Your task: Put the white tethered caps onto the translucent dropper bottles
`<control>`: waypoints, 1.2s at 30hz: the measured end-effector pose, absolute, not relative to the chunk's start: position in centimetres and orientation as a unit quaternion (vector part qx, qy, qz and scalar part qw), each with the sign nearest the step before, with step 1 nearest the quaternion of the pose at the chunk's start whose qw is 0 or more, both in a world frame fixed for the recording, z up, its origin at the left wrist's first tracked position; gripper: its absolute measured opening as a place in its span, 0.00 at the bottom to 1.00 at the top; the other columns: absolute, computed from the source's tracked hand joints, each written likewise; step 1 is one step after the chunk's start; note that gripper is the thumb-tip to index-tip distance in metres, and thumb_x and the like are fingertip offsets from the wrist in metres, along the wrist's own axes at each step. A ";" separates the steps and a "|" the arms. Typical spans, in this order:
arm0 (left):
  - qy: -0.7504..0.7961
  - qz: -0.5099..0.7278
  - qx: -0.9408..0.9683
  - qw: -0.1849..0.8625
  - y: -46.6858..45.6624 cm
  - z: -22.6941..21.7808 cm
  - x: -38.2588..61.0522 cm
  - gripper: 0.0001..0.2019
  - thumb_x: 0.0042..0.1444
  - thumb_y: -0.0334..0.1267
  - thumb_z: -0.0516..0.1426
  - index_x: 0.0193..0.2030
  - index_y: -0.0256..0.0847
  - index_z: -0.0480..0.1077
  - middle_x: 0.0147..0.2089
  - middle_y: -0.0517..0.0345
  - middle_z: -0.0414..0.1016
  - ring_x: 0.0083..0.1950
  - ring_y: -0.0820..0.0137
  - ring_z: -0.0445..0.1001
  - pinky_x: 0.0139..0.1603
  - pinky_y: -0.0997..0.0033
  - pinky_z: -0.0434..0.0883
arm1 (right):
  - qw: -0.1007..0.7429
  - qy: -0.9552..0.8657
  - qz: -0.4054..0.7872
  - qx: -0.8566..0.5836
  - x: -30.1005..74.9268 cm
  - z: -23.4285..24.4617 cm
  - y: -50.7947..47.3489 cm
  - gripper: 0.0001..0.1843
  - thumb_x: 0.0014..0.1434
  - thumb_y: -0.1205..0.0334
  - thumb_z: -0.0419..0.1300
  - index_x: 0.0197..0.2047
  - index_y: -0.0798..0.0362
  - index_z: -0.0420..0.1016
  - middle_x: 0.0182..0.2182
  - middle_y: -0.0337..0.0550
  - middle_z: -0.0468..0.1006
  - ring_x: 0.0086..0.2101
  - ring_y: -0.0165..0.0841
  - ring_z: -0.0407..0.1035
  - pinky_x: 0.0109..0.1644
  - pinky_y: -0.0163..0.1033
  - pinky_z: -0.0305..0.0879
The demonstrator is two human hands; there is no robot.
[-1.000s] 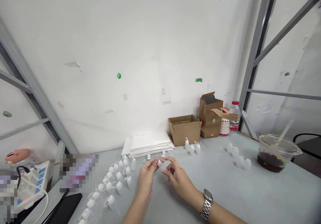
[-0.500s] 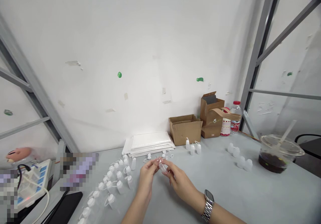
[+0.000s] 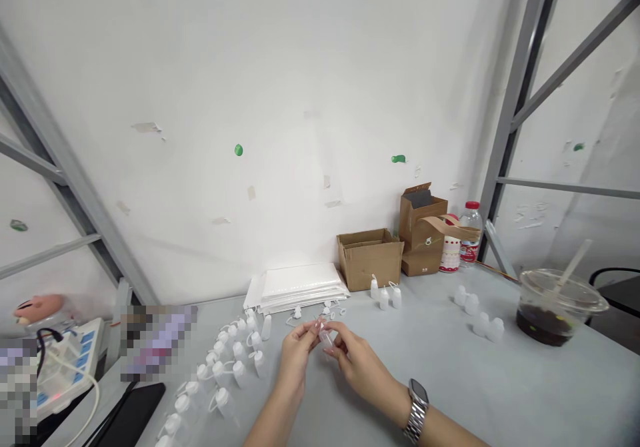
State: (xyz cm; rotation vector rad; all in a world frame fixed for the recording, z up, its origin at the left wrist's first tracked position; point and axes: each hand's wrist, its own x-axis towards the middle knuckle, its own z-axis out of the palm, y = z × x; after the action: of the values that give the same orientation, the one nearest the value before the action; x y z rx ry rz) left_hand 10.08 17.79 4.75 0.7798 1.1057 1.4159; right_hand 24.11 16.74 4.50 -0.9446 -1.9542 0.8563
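Observation:
Over the middle of the table, both hands meet on a small translucent plastic bottle [image 3: 327, 340], which is tilted. My left hand [image 3: 299, 348] pinches its top end between thumb and fingertips; whether a cap sits there is hidden by the fingers. Fingers of my right hand [image 3: 356, 357] close round the body from the right. Left of my hands stand rows of similar small bottles [image 3: 239, 372] with white caps and looped straps. Just beyond my fingertips lie loose white strapped caps [image 3: 327, 309].
Behind are a stack of white padded envelopes [image 3: 300, 281], an open cardboard box [image 3: 371, 263] with three small bottles [image 3: 384, 298] before it, and a brown paper bag [image 3: 421, 240]. At right are several white bottles [image 3: 481, 323] and a drink cup [image 3: 547, 310]. A black phone [image 3: 133, 417] lies left.
Both hands keep hold of the bottle. The bottle has turned slightly more upright, and my fingers have shifted a little around it. Everything else stays where it was.

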 end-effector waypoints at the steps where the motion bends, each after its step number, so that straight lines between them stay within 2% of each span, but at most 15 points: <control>1: 0.470 0.597 0.332 0.559 17.8 4.8 10.1 0.17 0.32 0.45 0.66 0.27 0.34 0.76 0.33 0.47 0.79 0.35 0.64 0.75 0.44 0.65 0.68 | 0.392 -0.771 0.337 -0.372 24.1 4.4 16.7 0.17 0.58 0.67 0.49 0.51 0.49 0.61 0.29 0.39 0.71 0.31 0.31 0.66 0.38 0.34 0.60; 10: 0.456 0.585 0.369 0.560 17.8 5.0 10.0 0.19 0.34 0.47 0.64 0.31 0.35 0.76 0.33 0.47 0.79 0.39 0.60 0.76 0.49 0.61 0.66 | 0.398 -0.757 0.346 -0.386 24.3 4.1 17.1 0.15 0.58 0.66 0.49 0.50 0.50 0.59 0.26 0.36 0.68 0.30 0.31 0.65 0.36 0.33 0.60; 15: 0.468 0.598 0.391 0.520 17.5 5.3 10.2 0.17 0.39 0.46 0.62 0.33 0.36 0.76 0.36 0.48 0.79 0.40 0.61 0.75 0.47 0.63 0.67 | 0.406 -0.747 0.357 -0.386 24.2 4.4 17.0 0.17 0.58 0.67 0.49 0.52 0.50 0.58 0.27 0.36 0.69 0.29 0.30 0.65 0.36 0.33 0.59; 24: 0.495 0.614 0.395 0.472 17.0 5.7 10.5 0.14 0.41 0.46 0.62 0.29 0.37 0.74 0.30 0.53 0.77 0.36 0.64 0.73 0.41 0.68 0.67 | 0.392 -0.761 0.348 -0.381 24.1 4.4 16.7 0.19 0.57 0.68 0.49 0.53 0.48 0.59 0.28 0.37 0.69 0.31 0.31 0.65 0.38 0.34 0.60; 30: 0.485 0.617 0.393 0.479 17.2 5.4 10.5 0.14 0.39 0.48 0.62 0.25 0.36 0.72 0.28 0.54 0.77 0.34 0.65 0.73 0.40 0.67 0.67 | 0.386 -0.764 0.349 -0.382 24.1 4.4 16.7 0.19 0.57 0.68 0.49 0.52 0.48 0.62 0.28 0.38 0.70 0.31 0.31 0.65 0.38 0.34 0.60; 36: 0.484 0.608 0.403 0.483 17.3 5.1 10.3 0.14 0.41 0.47 0.61 0.28 0.37 0.73 0.29 0.53 0.77 0.34 0.66 0.73 0.38 0.68 0.67 | 0.398 -0.759 0.352 -0.377 24.1 4.1 16.9 0.20 0.57 0.68 0.50 0.53 0.47 0.61 0.27 0.36 0.68 0.29 0.30 0.64 0.36 0.33 0.59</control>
State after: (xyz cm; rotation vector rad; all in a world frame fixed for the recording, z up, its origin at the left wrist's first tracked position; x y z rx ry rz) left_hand 10.34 17.32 5.10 0.9806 1.1794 1.4821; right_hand 24.11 16.93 4.09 -0.9534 -1.9207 0.8910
